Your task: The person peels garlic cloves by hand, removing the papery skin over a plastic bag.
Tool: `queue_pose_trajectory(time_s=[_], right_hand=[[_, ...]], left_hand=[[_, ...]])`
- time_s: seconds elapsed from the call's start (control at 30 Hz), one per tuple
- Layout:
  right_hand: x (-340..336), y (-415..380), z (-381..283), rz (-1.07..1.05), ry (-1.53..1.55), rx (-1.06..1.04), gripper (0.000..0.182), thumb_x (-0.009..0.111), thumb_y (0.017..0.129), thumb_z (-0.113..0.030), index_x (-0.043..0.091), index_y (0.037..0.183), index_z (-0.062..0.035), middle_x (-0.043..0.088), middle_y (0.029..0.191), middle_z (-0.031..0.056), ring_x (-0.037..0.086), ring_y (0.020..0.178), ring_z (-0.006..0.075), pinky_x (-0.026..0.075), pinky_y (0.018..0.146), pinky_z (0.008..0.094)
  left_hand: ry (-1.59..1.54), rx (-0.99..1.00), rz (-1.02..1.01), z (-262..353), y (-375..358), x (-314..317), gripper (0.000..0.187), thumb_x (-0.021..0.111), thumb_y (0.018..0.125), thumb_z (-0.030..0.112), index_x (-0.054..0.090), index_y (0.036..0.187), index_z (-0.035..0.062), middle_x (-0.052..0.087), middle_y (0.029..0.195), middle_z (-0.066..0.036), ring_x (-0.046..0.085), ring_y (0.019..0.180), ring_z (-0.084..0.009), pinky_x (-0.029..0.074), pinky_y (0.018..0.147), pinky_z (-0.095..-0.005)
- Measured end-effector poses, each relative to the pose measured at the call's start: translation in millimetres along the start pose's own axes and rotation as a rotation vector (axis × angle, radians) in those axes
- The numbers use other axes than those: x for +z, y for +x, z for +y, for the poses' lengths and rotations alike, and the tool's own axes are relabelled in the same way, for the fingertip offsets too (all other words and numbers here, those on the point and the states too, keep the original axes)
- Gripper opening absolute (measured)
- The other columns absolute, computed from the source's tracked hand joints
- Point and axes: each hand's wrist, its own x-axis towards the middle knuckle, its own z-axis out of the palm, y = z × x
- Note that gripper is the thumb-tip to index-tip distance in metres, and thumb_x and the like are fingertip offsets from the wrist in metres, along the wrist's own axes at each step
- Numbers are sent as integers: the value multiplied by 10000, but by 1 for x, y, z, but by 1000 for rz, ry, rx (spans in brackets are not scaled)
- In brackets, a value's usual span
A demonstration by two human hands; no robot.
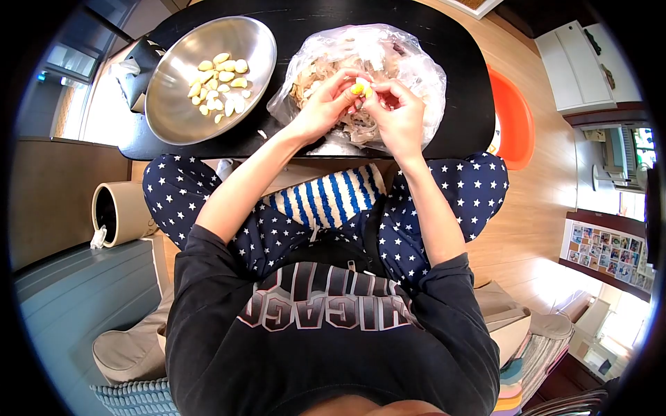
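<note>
Over a clear plastic bag [430, 76] full of papery garlic skins [361, 132], both hands come together at the fingertips. A pale garlic clove [363, 82] is pinched between them, with a small bright yellow patch [356, 89] by my left thumb that I cannot make out. My left hand [327, 107] is closed, its thumb and fingers on the clove. From the other side my right hand [399, 114] also pinches it, its fingers curled. To the left, a steel bowl [163, 104] holds several peeled garlic cloves [225, 76].
Bowl and bag stand on a black table [312, 14]. A small pale scrap [262, 134] lies near its front edge. An orange chair [513, 118] is at the right, a tissue box [135, 76] left of the bowl. A striped cloth [329, 195] rests across the lap.
</note>
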Motion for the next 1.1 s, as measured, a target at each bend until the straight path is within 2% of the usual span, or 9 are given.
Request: queue_pose_trajectory(time_s=[0.33, 0.5, 0.73, 0.8, 0.83, 0.87, 0.93, 0.97, 1.1], right_hand=[[1, 0, 6, 34, -25, -32, 56, 646, 738, -18, 618, 775, 14, 598, 690, 23, 528, 606, 46, 423, 557, 190], [0, 3, 3, -9, 179, 69, 89, 596, 827, -43, 610, 880, 26, 632, 774, 38, 577, 701, 57, 453, 635, 189], [-7, 10, 10, 54, 219, 80, 127, 568, 860, -90, 616, 879, 27, 630, 764, 41, 576, 692, 66, 459, 638, 211], [-19, 15, 15, 79, -149, 82, 149, 571, 854, -110, 624, 817, 24, 627, 742, 90, 573, 631, 101, 453, 624, 235], [-24, 16, 8, 20, -339, 93, 134, 595, 817, -109, 638, 786, 14, 606, 769, 136, 587, 649, 184, 453, 635, 278], [-26, 16, 13, 20, -339, 93, 134, 595, 817, -109, 638, 786, 14, 606, 769, 136, 587, 649, 184, 453, 635, 278], [-27, 15, 25, -92, -557, -163, 114, 612, 802, -84, 659, 876, -12, 607, 810, 66, 535, 611, 121, 431, 571, 232], [-28, 14, 28, -119, -617, -177, 141, 636, 763, -69, 664, 893, -22, 605, 856, 70, 538, 616, 142, 429, 573, 232], [-21, 13, 12, -31, -593, -146, 156, 633, 772, -52, 658, 924, -25, 605, 852, 66, 553, 630, 129, 435, 584, 240]], left_hand=[[-88, 6, -35, -2, -1, 0, 232, 443, 950, 184, 425, 1158, 82, 515, 1027, -9, 466, 851, -43, 385, 701, -180], [-246, 32, -58, -1, 0, 3, 224, 436, 950, 162, 423, 1161, 85, 513, 1018, -9, 473, 861, -68, 403, 713, -200], [-273, 6, 75, 1, 4, 0, 196, 415, 951, 126, 415, 1136, 59, 542, 1075, -117, 538, 934, -136, 439, 756, -220], [-233, -16, 137, 4, 4, -1, 180, 404, 954, 118, 415, 1121, 53, 551, 1107, -155, 559, 961, -156, 452, 763, -223], [-229, -4, 152, 5, 4, -1, 168, 398, 955, 116, 417, 1110, 53, 548, 1133, -176, 567, 985, -175, 460, 764, -221], [-224, 7, 166, 5, 4, -2, 157, 392, 956, 113, 419, 1098, 52, 544, 1159, -196, 576, 1010, -194, 468, 766, -218], [-210, 9, 189, 4, 5, -2, 159, 394, 956, 115, 423, 1099, 52, 544, 1163, -193, 576, 1013, -192, 469, 749, -215], [-196, 10, 211, 4, 5, -3, 161, 396, 956, 117, 426, 1100, 51, 543, 1168, -191, 576, 1016, -190, 469, 732, -212], [-39, 52, 205, 0, 6, -5, 178, 411, 952, 123, 446, 1109, 46, 568, 1136, -168, 595, 977, -179, 463, 715, -204]])
